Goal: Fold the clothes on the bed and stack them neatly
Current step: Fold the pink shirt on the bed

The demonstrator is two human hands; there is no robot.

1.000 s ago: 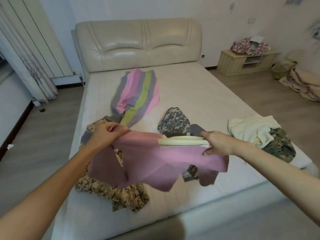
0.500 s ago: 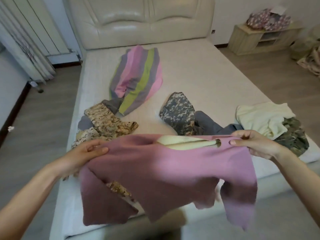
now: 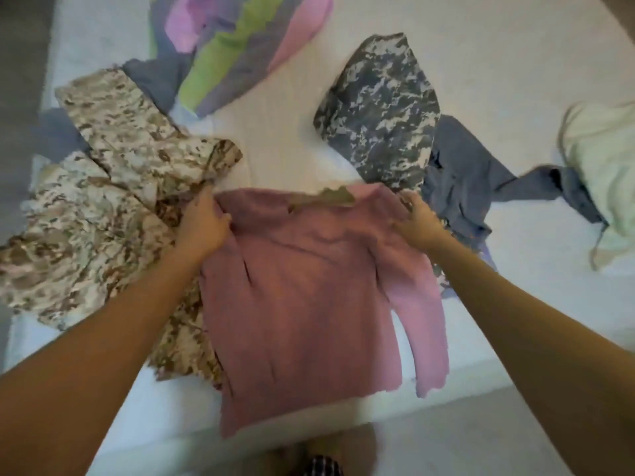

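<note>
A pink long-sleeved top with a pale yellow collar lies spread on the white bed, its hem hanging over the near edge. My left hand grips its left shoulder, and my right hand grips the right shoulder. The top's left side overlaps a tan camouflage garment. Its right sleeve lies straight down along the body.
A striped pink, green and grey garment lies farther up the bed. Right of the pink top are a grey camouflage garment, blue-grey cloth and a pale yellow garment. Floor shows at the left and bottom edges.
The pink top was held up in the air between my hands; it now lies flat on the bed. My head has tilted down and closer to the bed.
</note>
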